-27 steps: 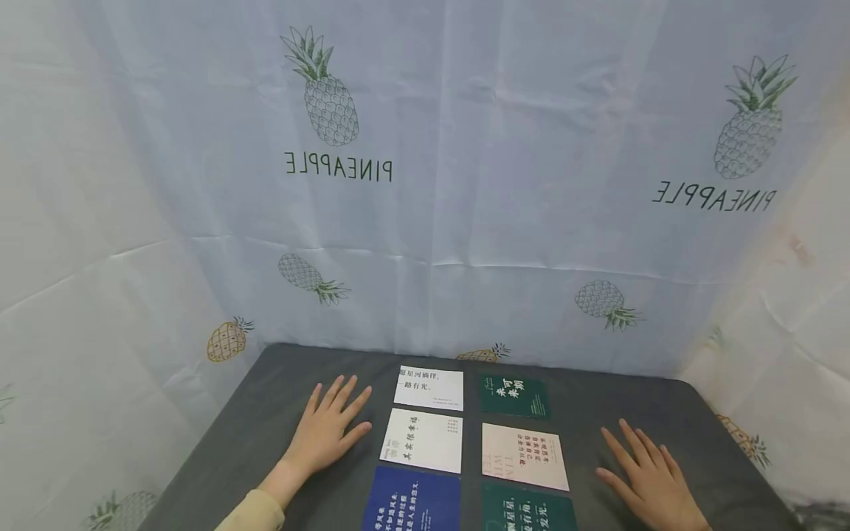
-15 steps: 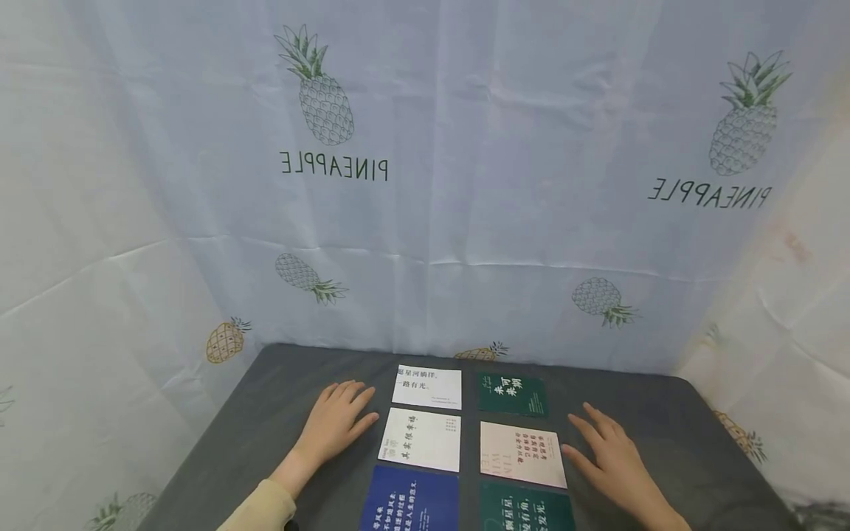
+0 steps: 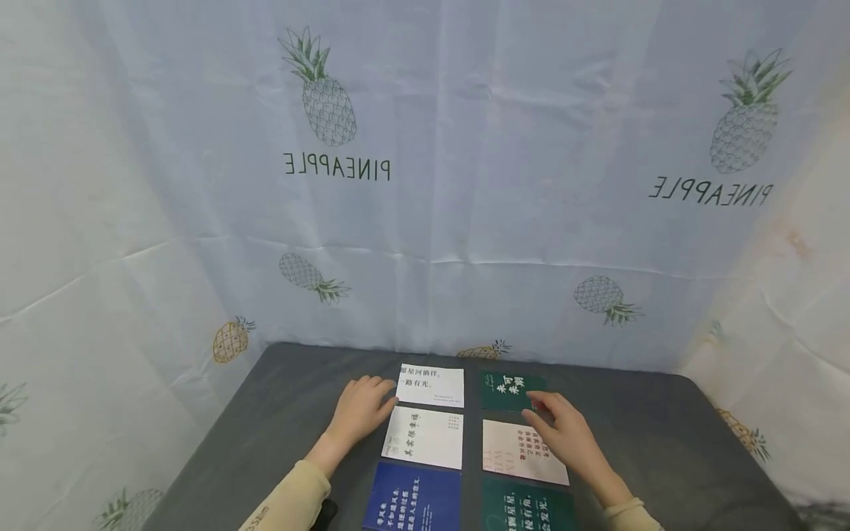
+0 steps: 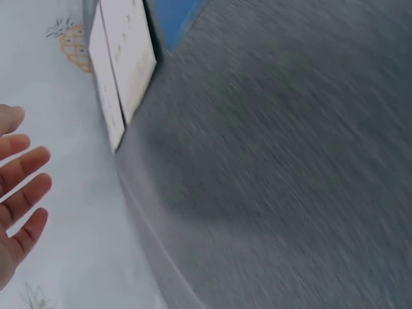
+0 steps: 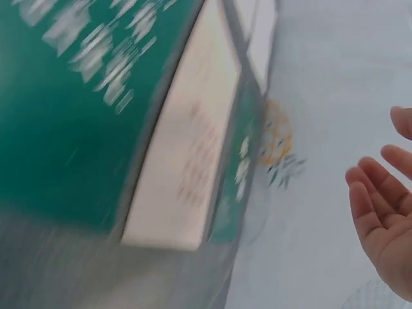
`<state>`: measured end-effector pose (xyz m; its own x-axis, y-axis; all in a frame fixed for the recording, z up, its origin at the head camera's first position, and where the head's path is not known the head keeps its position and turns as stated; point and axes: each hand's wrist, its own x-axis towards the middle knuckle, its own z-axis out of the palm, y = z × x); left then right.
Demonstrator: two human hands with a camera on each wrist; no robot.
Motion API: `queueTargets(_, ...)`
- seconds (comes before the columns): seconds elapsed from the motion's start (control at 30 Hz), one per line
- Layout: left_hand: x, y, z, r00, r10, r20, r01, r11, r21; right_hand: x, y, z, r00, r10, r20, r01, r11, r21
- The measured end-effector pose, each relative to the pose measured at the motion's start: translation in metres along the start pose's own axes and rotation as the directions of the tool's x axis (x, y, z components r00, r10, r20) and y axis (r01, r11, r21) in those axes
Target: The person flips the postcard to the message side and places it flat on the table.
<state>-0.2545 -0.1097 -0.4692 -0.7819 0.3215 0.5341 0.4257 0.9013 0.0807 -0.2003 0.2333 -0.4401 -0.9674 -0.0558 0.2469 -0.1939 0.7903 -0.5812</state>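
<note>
Postcards lie flat on a dark grey table in two columns. The left column has a white card with black writing (image 3: 432, 386) farthest away, a second white card (image 3: 432, 435), then a blue card (image 3: 421, 498). On the right are a green card (image 3: 508, 391), a pale pink card (image 3: 508, 446) and another green card (image 3: 527, 509). My left hand (image 3: 361, 405) is beside the left edges of the white cards, fingers relaxed, holding nothing. My right hand (image 3: 567, 435) is over the right part of the pink card, its fingertips by the far green card's corner; its loosely bent fingers (image 5: 373, 187) hold nothing.
The grey tabletop (image 3: 664, 442) extends on both sides of the cards. A pale curtain (image 3: 491, 206) printed with pineapples hangs behind the table and along both sides. Part of a black object (image 3: 325, 512) shows beside the left sleeve.
Both hands have moved inward, the left to the right and the right to the left and farther forward, toward the far cards. Their spread fingers have drawn together. The cards have not moved.
</note>
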Motion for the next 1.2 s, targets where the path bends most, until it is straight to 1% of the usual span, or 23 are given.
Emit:
queueTargets(0.1, 0.007, 0.006, 0.005, 1.000, -0.019, 0.009, 0.019, 0.999, -0.025, 0.008, -0.011, 0.007, 1.000, 0.027, 0.006, -0.028, 0.995, 0.097)
queueTargets(0.2, 0.016, 0.010, 0.011, 0.998, -0.046, 0.042, 0.048, 0.997, -0.054, 0.019, -0.019, 0.015, 0.999, 0.034, 0.014, -0.036, 0.984, 0.175)
queueTargets(0.37, 0.030, 0.009, 0.023, 0.993, -0.079, 0.089, 0.082, 0.996, -0.030, 0.047, -0.019, 0.034, 0.997, 0.070, 0.035, -0.077, 0.959, 0.273)
queueTargets(0.43, 0.035, 0.008, 0.028, 0.990, -0.096, 0.100, 0.099, 0.995, -0.023, 0.059, -0.015, 0.044, 0.992, 0.110, 0.064, -0.125, 0.933, 0.336)
queueTargets(0.5, 0.039, 0.006, 0.033, 0.984, -0.127, 0.123, 0.132, 0.991, -0.037, 0.068, -0.011, 0.055, 0.985, 0.150, 0.089, -0.173, 0.905, 0.389)
queueTargets(0.53, 0.040, 0.006, 0.034, 0.980, -0.145, 0.135, 0.153, 0.987, -0.051, 0.072, -0.009, 0.060, 0.979, 0.175, 0.105, -0.203, 0.885, 0.419)
queueTargets(0.6, 0.042, 0.005, 0.037, 0.967, -0.190, 0.170, 0.207, 0.974, -0.089, 0.078, -0.005, 0.069, 0.968, 0.216, 0.130, -0.252, 0.853, 0.457)
queueTargets(0.73, 0.044, 0.003, 0.042, 0.928, -0.278, 0.247, 0.323, 0.932, -0.165, 0.085, -0.004, 0.084, 0.953, 0.255, 0.162, -0.302, 0.821, 0.484)
queueTargets(0.83, 0.044, 0.003, 0.046, 0.905, -0.315, 0.287, 0.376, 0.907, -0.191, 0.090, -0.006, 0.092, 0.950, 0.268, 0.160, -0.312, 0.824, 0.472)
queueTargets(0.93, 0.045, 0.002, 0.052, 0.896, -0.321, 0.307, 0.397, 0.890, -0.226, 0.095, -0.012, 0.099, 0.944, 0.296, 0.146, -0.330, 0.824, 0.461)
queueTargets(0.97, 0.045, 0.002, 0.054, 0.893, -0.323, 0.315, 0.405, 0.881, -0.244, 0.097, -0.014, 0.100, 0.945, 0.296, 0.138, -0.326, 0.828, 0.457)
queueTargets(1.0, 0.046, 0.003, 0.056, 0.887, -0.331, 0.322, 0.421, 0.866, -0.269, 0.098, -0.016, 0.102, 0.946, 0.296, 0.133, -0.323, 0.831, 0.453)
queueTargets(1.07, 0.047, 0.002, 0.060, 0.869, -0.359, 0.340, 0.463, 0.833, -0.304, 0.099, -0.021, 0.106, 0.945, 0.299, 0.133, -0.326, 0.833, 0.447)
queueTargets(1.17, 0.047, 0.000, 0.065, 0.834, -0.412, 0.367, 0.530, 0.785, -0.322, 0.100, -0.025, 0.111, 0.942, 0.307, 0.132, -0.334, 0.840, 0.428)
queueTargets(1.2, 0.046, 0.000, 0.066, 0.825, -0.425, 0.373, 0.545, 0.772, -0.327, 0.099, -0.025, 0.113, 0.938, 0.320, 0.134, -0.346, 0.836, 0.426)
